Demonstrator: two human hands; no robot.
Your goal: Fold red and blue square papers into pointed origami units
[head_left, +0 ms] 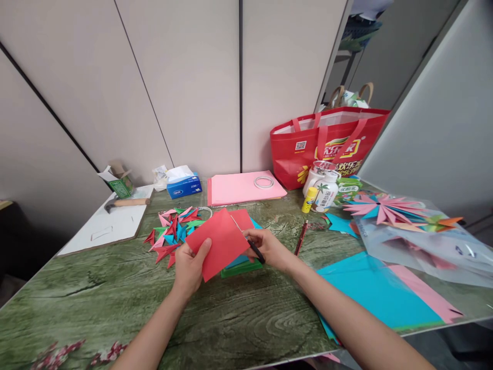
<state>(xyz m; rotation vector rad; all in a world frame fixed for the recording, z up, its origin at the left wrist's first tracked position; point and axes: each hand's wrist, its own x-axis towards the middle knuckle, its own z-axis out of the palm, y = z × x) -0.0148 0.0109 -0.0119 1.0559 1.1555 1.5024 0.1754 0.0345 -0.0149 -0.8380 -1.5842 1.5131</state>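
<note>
My left hand (190,266) pinches the lower left edge of a red paper sheet (219,241), held up over the table. My right hand (265,246) is closed on black-handled scissors (254,250) whose blades reach into the sheet's right side. Under the sheet lies a small stack of blue and green paper (241,266). A heap of folded red, blue, green and pink paper pieces (175,231) sits just left of the sheet.
A pink paper stack (239,187) with a tape ring (264,182), blue tissue box (184,186), hammer (125,203), white board (111,223), red bag (327,144), bottles and glue stick (309,199), pencil (301,237), paper star (385,208) and large blue sheet (373,290) surround me.
</note>
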